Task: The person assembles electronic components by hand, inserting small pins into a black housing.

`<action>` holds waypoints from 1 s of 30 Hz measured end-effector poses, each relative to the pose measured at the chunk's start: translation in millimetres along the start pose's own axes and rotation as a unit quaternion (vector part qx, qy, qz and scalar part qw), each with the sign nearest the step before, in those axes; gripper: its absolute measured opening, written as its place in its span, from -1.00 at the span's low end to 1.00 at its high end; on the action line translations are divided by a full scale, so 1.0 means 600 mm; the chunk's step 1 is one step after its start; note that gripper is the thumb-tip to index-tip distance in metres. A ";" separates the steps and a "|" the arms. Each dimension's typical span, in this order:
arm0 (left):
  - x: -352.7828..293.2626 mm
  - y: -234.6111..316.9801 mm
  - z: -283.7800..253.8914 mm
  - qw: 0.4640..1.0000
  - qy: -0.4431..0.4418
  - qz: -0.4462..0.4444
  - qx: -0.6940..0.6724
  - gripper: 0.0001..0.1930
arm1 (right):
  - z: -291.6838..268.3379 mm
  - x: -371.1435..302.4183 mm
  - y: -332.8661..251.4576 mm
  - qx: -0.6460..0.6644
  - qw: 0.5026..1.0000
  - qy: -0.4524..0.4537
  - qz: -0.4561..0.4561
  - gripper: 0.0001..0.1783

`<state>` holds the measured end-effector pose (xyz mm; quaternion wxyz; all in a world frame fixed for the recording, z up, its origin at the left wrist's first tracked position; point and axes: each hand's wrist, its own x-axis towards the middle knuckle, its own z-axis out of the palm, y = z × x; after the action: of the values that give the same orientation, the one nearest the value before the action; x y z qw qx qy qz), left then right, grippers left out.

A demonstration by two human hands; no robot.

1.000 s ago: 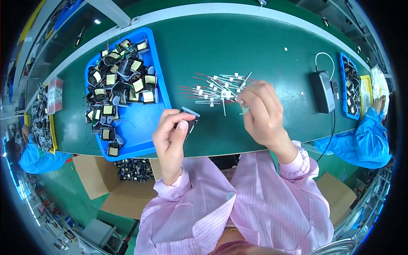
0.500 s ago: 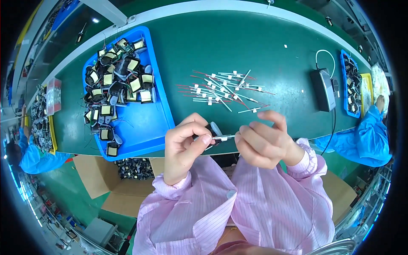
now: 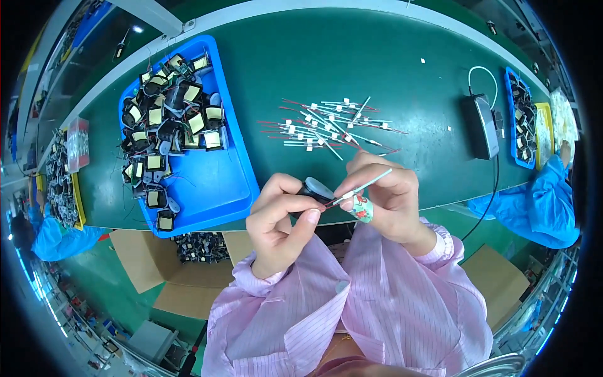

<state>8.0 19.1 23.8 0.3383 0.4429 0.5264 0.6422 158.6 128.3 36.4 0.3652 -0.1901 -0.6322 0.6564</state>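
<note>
Just to the right of the large blue tray (image 3: 210,179), near its lower corner, the left hand (image 3: 276,223) grips a black part with a grey cap (image 3: 317,188), its fingertips pinched on thin wires; the fingers hide much of the part. Further right of the tray, the right hand (image 3: 392,198) pinches a pale strip (image 3: 374,180), its end meeting those wires. Beyond the hands, to the tray's right, a loose pile of strips (image 3: 336,125) with red leads spreads over the green table (image 3: 301,63). Well right of the tray stand a black adapter (image 3: 482,129), its cable hanging off the edge, a small blue tray (image 3: 525,164) of parts and a co-worker's blue sleeve (image 3: 534,210). Left of the tray is a clear container (image 3: 78,144); below it, an open cardboard box (image 3: 179,301) holds dark parts.
</note>
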 end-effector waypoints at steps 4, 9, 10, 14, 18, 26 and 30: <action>-0.006 0.001 -0.004 1.000 0.004 0.023 0.015 -0.89 | 0.007 0.000 -0.009 0.008 1.000 -0.012 0.027 -0.82; -0.004 0.009 0.002 0.979 0.005 0.144 0.144 -0.82 | 0.013 -0.007 -0.016 0.010 0.996 -0.046 0.071 -0.84; -0.004 0.011 0.002 0.972 -0.007 0.164 0.170 -0.81 | 0.011 -0.008 -0.015 -0.014 0.998 -0.048 0.039 -0.85; -0.006 0.012 0.002 0.964 -0.030 0.188 0.187 -0.79 | 0.008 -0.010 -0.025 -0.003 0.996 -0.052 0.066 -0.86; -0.008 0.012 -0.001 0.968 -0.037 0.180 0.172 -0.80 | 0.001 -0.011 -0.033 -0.046 0.995 -0.084 0.039 -0.86; -0.016 -0.009 0.006 0.969 -0.061 0.096 -0.218 -0.66 | -0.007 -0.013 -0.028 0.170 0.984 0.002 0.057 -0.87; -0.007 -0.019 0.001 0.962 -0.109 0.090 -0.234 -0.46 | 0.023 -0.011 -0.041 0.228 0.968 -0.005 0.101 -0.88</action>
<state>9.7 17.9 11.7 0.4283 0.4645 0.2796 0.7230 159.0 112.4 60.7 0.3276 -0.1617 -0.4446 0.8178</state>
